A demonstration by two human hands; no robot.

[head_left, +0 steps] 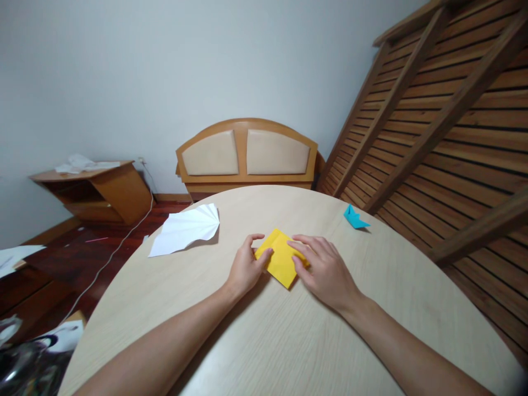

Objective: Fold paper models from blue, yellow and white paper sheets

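Note:
A folded square of yellow paper (282, 263) lies at the middle of the table, turned so one corner points towards me. My left hand (246, 265) grips its left corner, thumb on top and fingers partly hidden at the edge. On the opposite side, my right hand (328, 269) holds the right corner, with its fingertips and thumb on the paper. The right corner is covered by these fingers.
The round wooden table (264, 352) bears a pleated white paper (185, 231) at left and a blue paper boat (355, 218) at right. Beyond are a headboard (243, 179), a low cabinet (119, 192) and leaning wooden slats (412, 132). A cable (117, 252) crosses the floor.

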